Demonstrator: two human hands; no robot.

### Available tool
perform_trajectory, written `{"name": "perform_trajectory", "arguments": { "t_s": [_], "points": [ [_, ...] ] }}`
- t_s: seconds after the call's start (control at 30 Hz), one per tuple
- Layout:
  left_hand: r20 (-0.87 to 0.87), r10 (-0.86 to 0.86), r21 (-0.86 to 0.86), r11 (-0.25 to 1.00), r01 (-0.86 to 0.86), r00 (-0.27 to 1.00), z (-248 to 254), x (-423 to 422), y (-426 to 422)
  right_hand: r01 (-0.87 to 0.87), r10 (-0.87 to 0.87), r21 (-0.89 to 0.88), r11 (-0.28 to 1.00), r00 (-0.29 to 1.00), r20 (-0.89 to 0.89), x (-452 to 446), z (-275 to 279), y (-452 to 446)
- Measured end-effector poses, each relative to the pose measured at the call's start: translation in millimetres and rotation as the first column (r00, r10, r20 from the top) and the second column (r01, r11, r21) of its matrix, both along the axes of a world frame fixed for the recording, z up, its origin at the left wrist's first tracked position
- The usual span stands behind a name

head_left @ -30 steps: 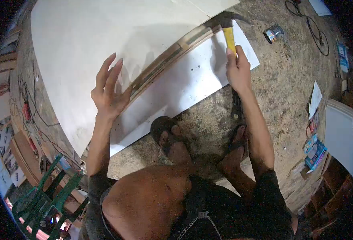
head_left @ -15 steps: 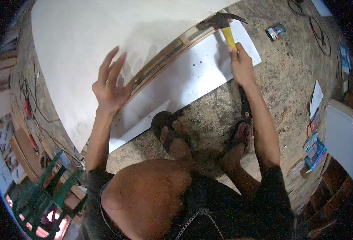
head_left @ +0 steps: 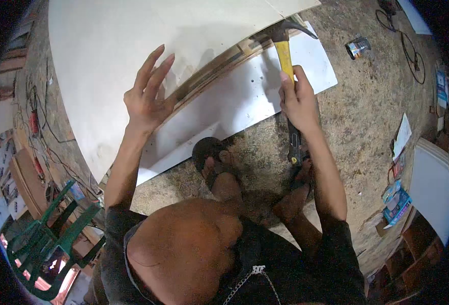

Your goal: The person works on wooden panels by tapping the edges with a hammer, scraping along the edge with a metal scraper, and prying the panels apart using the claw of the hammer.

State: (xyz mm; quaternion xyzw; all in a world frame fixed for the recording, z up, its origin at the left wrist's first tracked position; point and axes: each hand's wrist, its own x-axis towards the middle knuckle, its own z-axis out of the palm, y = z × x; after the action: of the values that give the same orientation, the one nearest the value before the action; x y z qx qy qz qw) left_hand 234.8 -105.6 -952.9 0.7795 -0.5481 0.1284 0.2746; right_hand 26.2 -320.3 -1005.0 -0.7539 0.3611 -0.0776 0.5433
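Hammer over wood frame's far R end; R hand grip clamped on handle.
L hand at frame's near L end, grip apart, fingers spread. For clean hits: L fingers clear of head's path, face square w/ frame edge, wrist loose.

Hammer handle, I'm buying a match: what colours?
The handle is yellow and black, clearest in the head view.

large panel: pale face up, wood-strip edge, overlaps white board. claw hammer: dark head at panel edge, contact unclear, yellow-black handle.
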Motion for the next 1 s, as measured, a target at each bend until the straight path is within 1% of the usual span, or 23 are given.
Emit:
{"name": "perform_trajectory", "arguments": {
  "t_s": [0.03, 0.1, 0.13, 0.2, 0.23, 0.27, 0.33, 0.37, 0.4, 0.47, 0.5, 0.53, 0.57, 0.6, 0.63, 0.67, 0.7, 0.73, 0.77, 0.83, 0.87, 0.9, 1.0],
  "points": [
    [0.0, 0.001, 0.006, 1.0, -0.001, 1.0, -1, 1, -1, -0.001, 0.001, 0.006, 1.0, 1.0, 0.0, 2, 1, 2],
    [-0.002, -0.043, -0.071, 0.997, 0.043, 0.999, -3, 4, -1, -0.005, -0.013, -0.17, 0.985, 0.995, -0.104, 5, 3, 8],
    [-0.008, -0.045, -0.063, 0.997, 0.045, 0.999, -4, 6, -1, -0.004, -0.014, -0.162, 0.987, 0.994, -0.11, 4, 2, 10],
    [0.027, -0.074, -0.1, 0.992, 0.077, 0.997, -4, 6, -3, -0.026, -0.007, -0.159, 0.987, 0.979, -0.203, 2, 0, 0],
    [0.03, -0.077, -0.105, 0.991, 0.08, 0.997, -3, 4, -3, -0.027, -0.005, -0.22, 0.975, 0.989, -0.145, 2, -11, -9],
    [-0.009, -0.046, -0.086, 0.995, 0.045, 0.999, -3, 0, 0, -0.021, -0.013, -0.222, 0.975, 0.989, -0.15, -8, -15, -9],
    [-0.028, 0.001, -0.095, 0.995, -0.004, 1.0, -4, 4, -3, 0.002, -0.005, -0.301, 0.953, 1.0, -0.007, -4, -13, -18],
    [-0.03, 0.003, -0.075, 0.997, -0.005, 1.0, -5, 4, -1, 0.11, -0.11, 0.009, 0.994, 0.993, 0.052, -3, -13, -16],
    [-0.034, -0.003, -0.047, 0.999, 0.002, 0.999, -6, 2, 2, 0.105, -0.105, 0.021, 0.994, 0.994, 0.042, -1, -7, -9],
    [-0.049, -0.006, -0.042, 0.999, 0.004, 0.999, -6, 2, 1, 0.199, -0.253, 0.368, 0.908, 0.961, 0.107, 6, 7, -6],
    [-0.059, -0.001, -0.038, 0.999, -0.001, 0.998, -5, 3, 2, 0.164, -0.201, 0.297, 0.941, 0.974, 0.101, 5, 3, -7],
    [-0.056, -0.001, -0.031, 1.0, 0.0, 0.998, -3, 4, 1, 0.163, -0.203, 0.305, 0.938, 0.974, 0.102, 5, -9, -5],
    [-0.058, -0.026, -0.032, 0.999, 0.024, 0.998, 1, 3, 0, 0.09, -0.091, 0.027, 0.996, 0.994, 0.056, 3, -29, -1],
    [-0.066, -0.055, -0.033, 0.998, 0.053, 0.996, 3, 1, 0, -0.008, 0.002, -0.245, 0.969, 1.0, -0.025, 4, -29, 5],
    [-0.069, -0.059, -0.032, 0.998, 0.057, 0.996, 0, 3, 0, 0.034, -0.049, -0.136, 0.99, 0.993, -0.108, 4, -26, 2],
    [-0.03, -0.067, -0.079, 0.995, 0.065, 0.997, -5, 7, -1, 0.03, -0.045, -0.144, 0.989, 0.994, -0.101, 6, -19, -5],
    [0.005, -0.08, -0.119, 0.99, 0.08, 0.997, -8, 9, -1, 0.002, -0.023, -0.145, 0.989, 0.989, -0.144, 8, -9, -9],
    [0.005, -0.086, -0.122, 0.989, 0.086, 0.996, -8, 7, 0, -0.021, -0.007, -0.144, 0.989, 0.982, -0.19, 6, -3, -10],
    [0.009, -0.084, -0.139, 0.987, 0.084, 0.996, -9, 8, -2, -0.021, -0.008, -0.157, 0.987, 0.984, -0.18, 9, 0, -11],
    [-0.002, -0.068, -0.149, 0.987, 0.067, 0.998, -11, 6, 1, 0.118, -0.118, 0.153, 0.981, 0.993, -0.005, 10, 3, -6],
    [-0.005, -0.071, -0.143, 0.987, 0.069, 0.997, -11, 7, 2, 0.167, -0.197, 0.317, 0.933, 0.978, 0.064, 10, 3, -2],
    [-0.008, -0.077, -0.137, 0.988, 0.075, 0.997, -11, 9, 1, 0.17, -0.233, 0.418, 0.892, 0.967, 0.103, 12, 10, -2],
    [-0.028, -0.048, -0.12, 0.992, 0.044, 0.998, -7, 7, 0, 0.108, -0.167, 0.484, 0.868, 0.983, 0.08, 12, 19, 0]
  ]
}}
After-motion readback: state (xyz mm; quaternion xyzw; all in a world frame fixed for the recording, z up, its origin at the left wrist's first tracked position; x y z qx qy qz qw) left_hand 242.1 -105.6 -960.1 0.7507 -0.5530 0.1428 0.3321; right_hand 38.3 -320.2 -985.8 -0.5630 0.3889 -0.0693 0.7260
